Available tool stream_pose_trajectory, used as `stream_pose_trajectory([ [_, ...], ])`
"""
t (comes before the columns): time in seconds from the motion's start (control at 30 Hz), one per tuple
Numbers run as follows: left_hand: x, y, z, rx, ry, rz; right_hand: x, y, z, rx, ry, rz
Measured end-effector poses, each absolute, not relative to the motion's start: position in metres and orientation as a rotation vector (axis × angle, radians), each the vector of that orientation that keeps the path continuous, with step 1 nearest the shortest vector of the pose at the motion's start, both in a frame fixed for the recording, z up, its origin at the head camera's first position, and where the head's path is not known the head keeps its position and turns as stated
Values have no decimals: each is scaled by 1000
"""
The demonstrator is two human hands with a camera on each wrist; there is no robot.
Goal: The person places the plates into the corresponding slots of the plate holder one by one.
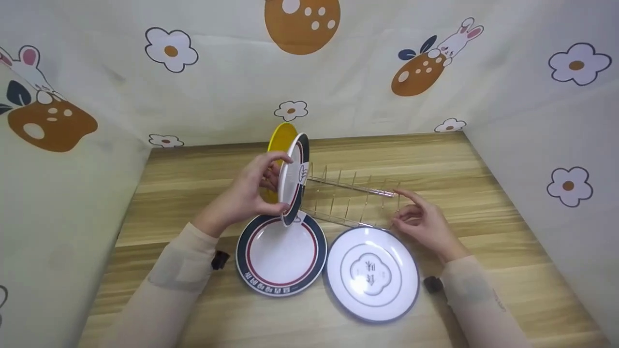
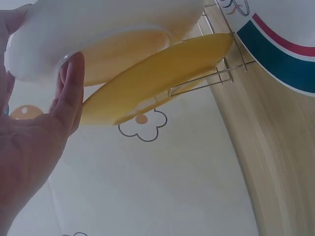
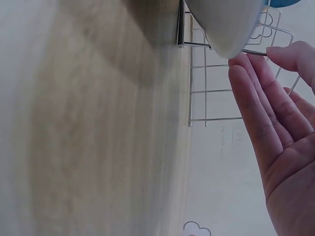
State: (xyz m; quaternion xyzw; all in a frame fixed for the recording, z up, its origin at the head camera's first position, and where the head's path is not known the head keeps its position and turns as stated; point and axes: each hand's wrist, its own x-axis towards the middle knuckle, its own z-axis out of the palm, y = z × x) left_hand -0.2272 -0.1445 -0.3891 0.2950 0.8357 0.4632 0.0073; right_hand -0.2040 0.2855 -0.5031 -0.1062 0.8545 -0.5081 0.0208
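My left hand grips a white plate with a dark blue rim by its edge, thumb low and fingers higher up. The plate stands nearly upright at the left end of a wire dish rack. Just beyond it a yellow plate stands on edge, leaning in the rack; the left wrist view shows this yellow plate between the wires. At the rack's right end, my right hand pinches the wire between thumb and fingers, as the right wrist view shows.
A second dark-rimmed plate lies flat on the wooden table, in front of the rack's left part. To its right lies a white plate with a thin grey-blue rim. Patterned cloth walls enclose the table's back and sides.
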Motion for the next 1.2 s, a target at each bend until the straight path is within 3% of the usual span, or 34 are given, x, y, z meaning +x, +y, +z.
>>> stream_pose_trajectory([
  [0.3,-226,-142,-389,907,2563,1393,-203,285,-499,-322,2633,-1573],
  [0.87,-236,-114,-363,651,2535,1360,-203,284,-503,-343,2682,-1612],
  [1.2,-249,-97,-368,523,2412,1533,-190,269,-478,-301,2688,-1565],
])
